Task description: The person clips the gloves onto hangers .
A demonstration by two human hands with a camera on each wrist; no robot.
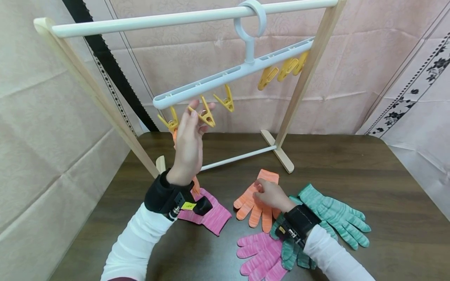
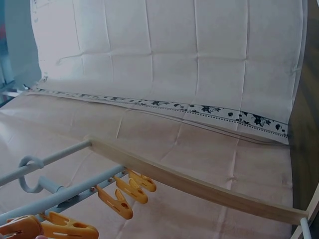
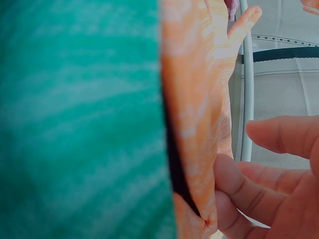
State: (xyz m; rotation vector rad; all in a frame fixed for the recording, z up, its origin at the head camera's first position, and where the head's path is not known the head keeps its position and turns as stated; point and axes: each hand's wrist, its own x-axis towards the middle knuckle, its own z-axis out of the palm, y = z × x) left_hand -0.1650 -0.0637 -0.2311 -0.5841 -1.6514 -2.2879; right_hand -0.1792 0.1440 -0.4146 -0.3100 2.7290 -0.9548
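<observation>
Reaching up to the hanger (image 1: 211, 82), the left hand (image 1: 190, 140) has its fingers around a yellow clip (image 1: 206, 117) — whether they actually squeeze it is impossible to tell, as fingertips disappear behind it and the left wrist view cuts nearly all of the hand off. Down on the table (image 1: 386, 187), well apart from it, the right hand (image 1: 272, 195) sits loose over an orange glove (image 1: 258, 216), fingertips touching it, thumb clear of them in the right wrist view. That close-up is half filled by blurred green fabric (image 3: 79, 119).

Another orange piece (image 1: 196, 185) shows in slivers behind the left forearm; its middle is hidden. Beneath it lies a pink glove (image 1: 216, 216), partly covered by the wrist camera (image 1: 203, 206). Green gloves (image 1: 334, 214) run under the right forearm — their overlap hard to untangle — beside a second pink glove (image 1: 261, 255), cut by the bottom edge.
</observation>
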